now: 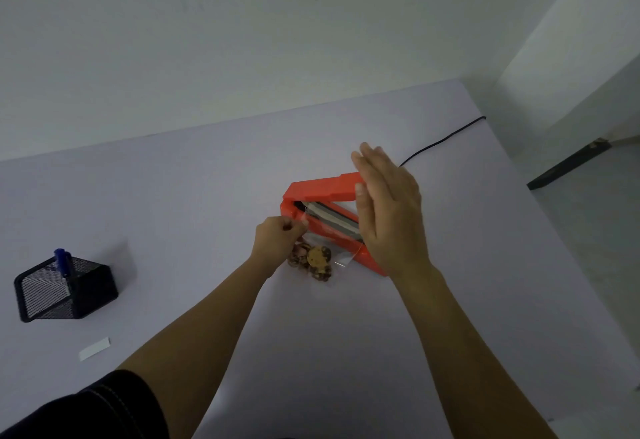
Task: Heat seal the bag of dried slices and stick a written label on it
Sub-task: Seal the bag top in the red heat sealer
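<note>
Left hand [278, 236] pinches top corner of clear plastic bag of dried slices [317, 258] at the raised-lid orange heat sealer [322, 196]; right hand [388, 210] flat, fingers spread, against lid end; white paper label [94, 348] and black mesh pen holder [65, 288] far left on table [207, 179].

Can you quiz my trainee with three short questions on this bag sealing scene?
1. True or false: the lid of the orange heat sealer is raised.
2. Which hand pinches the edge of the clear bag of dried slices: A the left hand, B the right hand, C neither?
3. Fill in: the blue pen stands in the black mesh ____, with the blank white label lying on the table nearer the person.

Key: 1 true; 2 A, while the right hand is open at the raised lid's free end; 3 holder.
</note>
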{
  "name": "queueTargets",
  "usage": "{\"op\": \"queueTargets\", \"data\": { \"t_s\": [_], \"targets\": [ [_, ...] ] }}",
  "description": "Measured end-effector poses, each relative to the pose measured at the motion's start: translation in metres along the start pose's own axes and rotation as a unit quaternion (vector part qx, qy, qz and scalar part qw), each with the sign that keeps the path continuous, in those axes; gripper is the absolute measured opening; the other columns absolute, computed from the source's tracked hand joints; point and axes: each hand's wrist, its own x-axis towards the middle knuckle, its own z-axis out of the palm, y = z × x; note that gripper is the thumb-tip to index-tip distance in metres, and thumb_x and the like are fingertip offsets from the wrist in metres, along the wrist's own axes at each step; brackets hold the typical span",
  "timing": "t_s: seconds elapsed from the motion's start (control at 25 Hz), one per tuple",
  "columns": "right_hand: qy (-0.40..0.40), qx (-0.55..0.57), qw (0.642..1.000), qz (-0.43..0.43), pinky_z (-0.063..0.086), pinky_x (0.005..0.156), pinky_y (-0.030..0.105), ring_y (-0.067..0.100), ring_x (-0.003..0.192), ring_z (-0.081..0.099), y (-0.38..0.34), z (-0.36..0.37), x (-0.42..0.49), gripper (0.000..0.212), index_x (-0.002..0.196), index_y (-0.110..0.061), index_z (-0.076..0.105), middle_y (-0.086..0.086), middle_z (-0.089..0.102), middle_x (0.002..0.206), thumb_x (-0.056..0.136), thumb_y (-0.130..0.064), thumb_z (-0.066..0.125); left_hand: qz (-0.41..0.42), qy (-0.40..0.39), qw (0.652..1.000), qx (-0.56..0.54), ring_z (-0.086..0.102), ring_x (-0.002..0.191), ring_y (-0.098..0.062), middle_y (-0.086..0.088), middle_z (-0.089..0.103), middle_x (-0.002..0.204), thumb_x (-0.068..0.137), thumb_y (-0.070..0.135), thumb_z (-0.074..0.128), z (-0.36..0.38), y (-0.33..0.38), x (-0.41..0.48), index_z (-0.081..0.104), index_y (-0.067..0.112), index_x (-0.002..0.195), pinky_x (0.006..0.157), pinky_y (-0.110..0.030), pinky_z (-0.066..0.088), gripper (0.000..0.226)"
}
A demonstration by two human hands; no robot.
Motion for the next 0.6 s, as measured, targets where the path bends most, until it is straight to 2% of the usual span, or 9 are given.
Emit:
{"op": "queueTargets", "data": {
  "t_s": [0.12,0.24,0.4,0.48,0.6],
  "targets": [
    [-0.062,-0.074,0.995,-0.034,0.020,0.111,0.037,0.020,0.137,0.031,0.005,0.003,0.001,0.044,0.136,-0.012,0.043,0.005,0.043,0.144,0.099,-0.029,0.025,0.000,0.001,1.000,0.008,0.070,0.075,-0.037,-0.022,0.071,0.085,0.088,0.031,0.061,0.001,-0.001,0.002,0.064,-0.009,0.087,0.059,-0.031,0.053,0.040],
    [-0.062,-0.095,0.993,-0.034,0.024,0.109,0.037,0.021,0.134,0.036,0.012,0.001,-0.002,0.043,0.134,-0.010,0.046,0.007,0.047,0.141,0.099,-0.028,0.026,-0.002,0.002,1.000,0.009,0.070,0.071,-0.033,-0.021,0.071,0.085,0.088,0.029,0.061,0.002,0.000,0.001,0.065,-0.008,0.086,0.054,-0.027,0.051,0.037],
    [-0.066,-0.100,0.993,-0.008,0.021,0.110,0.033,0.020,0.133,0.036,0.021,0.002,-0.019,0.044,0.133,-0.008,0.046,0.007,0.047,0.140,0.100,-0.028,0.024,-0.006,0.006,1.000,0.003,0.070,0.071,-0.032,-0.022,0.071,0.086,0.088,0.027,0.061,0.002,0.001,0.001,0.064,-0.008,0.085,0.053,-0.025,0.049,0.035],
    [-0.072,-0.104,0.992,0.011,0.025,0.109,0.037,0.022,0.133,0.037,0.027,0.003,-0.030,0.044,0.133,-0.008,0.045,0.008,0.047,0.140,0.099,-0.027,0.027,-0.003,0.008,1.000,0.008,0.069,0.070,-0.032,-0.021,0.071,0.086,0.088,0.027,0.061,0.002,0.000,0.001,0.064,-0.008,0.085,0.054,-0.027,0.050,0.036],
    [-0.084,-0.101,0.991,0.037,0.028,0.109,0.041,0.025,0.134,0.036,0.038,0.007,-0.045,0.050,0.134,-0.006,0.043,0.011,0.046,0.141,0.100,-0.032,0.018,-0.002,0.009,1.000,0.008,0.068,0.062,-0.025,-0.019,0.071,0.083,0.088,0.026,0.061,0.002,0.001,0.000,0.065,-0.007,0.083,0.052,-0.024,0.050,0.034]
  ]
}}
